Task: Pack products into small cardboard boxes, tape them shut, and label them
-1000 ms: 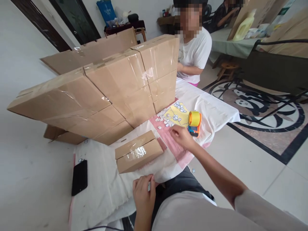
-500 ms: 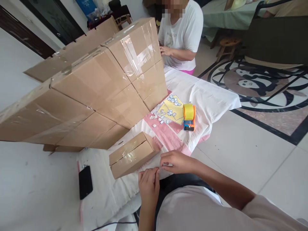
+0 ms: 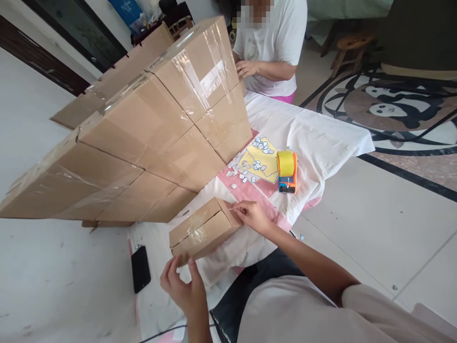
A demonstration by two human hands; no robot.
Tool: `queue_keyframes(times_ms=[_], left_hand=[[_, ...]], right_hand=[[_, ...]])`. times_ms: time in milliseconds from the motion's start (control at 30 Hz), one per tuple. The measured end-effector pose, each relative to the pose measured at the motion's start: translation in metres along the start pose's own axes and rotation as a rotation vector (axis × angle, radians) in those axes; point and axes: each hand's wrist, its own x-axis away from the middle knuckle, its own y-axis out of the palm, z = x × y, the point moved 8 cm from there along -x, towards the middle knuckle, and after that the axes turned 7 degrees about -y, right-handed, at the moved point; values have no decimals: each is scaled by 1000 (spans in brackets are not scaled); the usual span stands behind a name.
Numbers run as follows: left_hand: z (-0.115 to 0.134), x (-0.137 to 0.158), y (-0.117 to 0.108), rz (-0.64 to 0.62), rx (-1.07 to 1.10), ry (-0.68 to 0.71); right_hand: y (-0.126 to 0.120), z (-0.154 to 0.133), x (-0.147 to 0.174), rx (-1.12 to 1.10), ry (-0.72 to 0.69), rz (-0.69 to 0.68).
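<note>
A small taped cardboard box [image 3: 203, 231] lies before me on the cloth. My left hand [image 3: 185, 283] is at its near left corner, thumb and fingers spread, fingertips at or against the cardboard. At the box's right end, my right hand [image 3: 254, 216] has thumb and forefinger pinched together. A small thin white piece [image 3: 233, 208] sticks out from those fingertips; its kind is too small to tell. Beyond lies a yellow sheet [image 3: 269, 166] with several small white pieces on and around it. To its right stands an orange and blue tape dispenser [image 3: 287, 185] with a yellow tape roll [image 3: 286, 164].
A wall of stacked cardboard boxes [image 3: 171, 128] stands along the left and far side. A black phone [image 3: 141, 269] lies on the cloth at left. Across the white cloth [image 3: 314, 124] a person in a white shirt [image 3: 273, 52] has a hand near the stack. A wooden stool [image 3: 352, 50] stands behind.
My hands, earlier close together in front of the box, have moved apart. The left went to the box's near left corner, the right forward to its right end.
</note>
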Motion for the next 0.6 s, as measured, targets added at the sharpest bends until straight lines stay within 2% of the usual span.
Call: queue_keyframes(times_ms=[100, 200, 300, 400, 600], left_hand=[[-6, -4, 10, -67, -34, 18], [0, 1, 23, -91, -150, 140], [5, 6, 31, -64, -252, 183], [7, 10, 35, -47, -270, 179], [4, 9, 36, -58, -256, 171]], right_hand=[[11, 2, 8, -40, -4, -37], [24, 4, 24, -121, -1, -214], [31, 7, 41, -197, 24, -370], [32, 10, 47, -257, 61, -380], [42, 25, 38, -401, 159, -340]])
